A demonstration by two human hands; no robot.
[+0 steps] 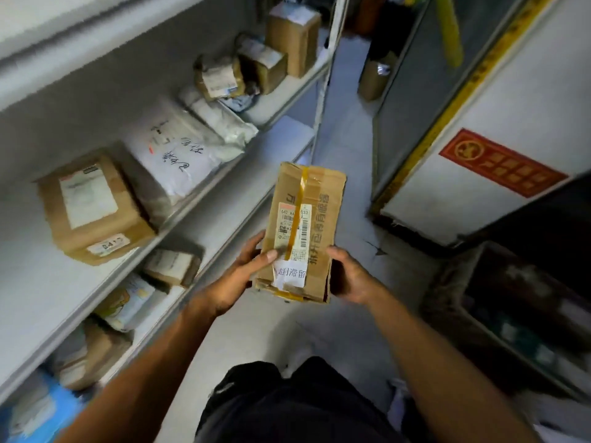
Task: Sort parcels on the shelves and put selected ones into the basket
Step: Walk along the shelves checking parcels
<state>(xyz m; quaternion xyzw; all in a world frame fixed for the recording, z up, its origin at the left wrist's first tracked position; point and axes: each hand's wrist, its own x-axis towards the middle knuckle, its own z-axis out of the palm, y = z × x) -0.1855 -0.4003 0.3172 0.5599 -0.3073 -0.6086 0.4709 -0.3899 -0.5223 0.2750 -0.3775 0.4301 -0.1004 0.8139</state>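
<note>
I hold a long brown cardboard parcel (323,215) sealed with yellow tape and carrying a white barcode label, out in front of me over the aisle floor. My left hand (238,276) grips its near left edge, thumb on top. My right hand (347,274) grips its near right edge. On the white shelves (204,193) to my left lie a brown box (92,209), a white bag with handwriting (179,151) and several small taped parcels (220,78). A dark basket (524,311) holding items stands at the lower right.
A lower shelf holds a small box (172,266) and a soft printed bag (128,302). A white panel with a red sign (502,163) and yellow edge leans on the right. A narrow grey floor aisle (345,129) runs ahead, with a box (372,79) at its far end.
</note>
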